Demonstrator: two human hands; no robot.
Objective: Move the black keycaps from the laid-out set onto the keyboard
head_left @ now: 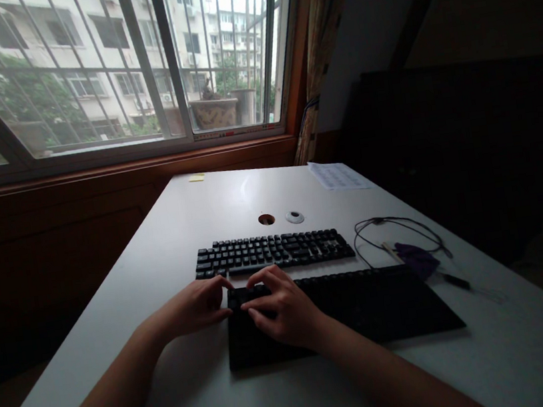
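A black keyboard base (367,308) lies flat on the desk, its surface too dark to make out fully. Behind it, keycaps (273,252) are laid out in rows like a full keyboard. At the base's upper left corner my left hand (202,304) curls, with thumb and index finger on the edge. My right hand (280,306) rests over the upper left part of the base, fingers bent and the thumb close to the fingertips. Whatever is between those fingertips is too small and dark to tell.
A black cable (400,219) loops at the right, near a purple cloth (417,260) and a small dark stick-like item (457,281). Farther back are a cable hole (266,220), its round cover (295,216), printed sheets (341,175) and a yellow note (196,177).
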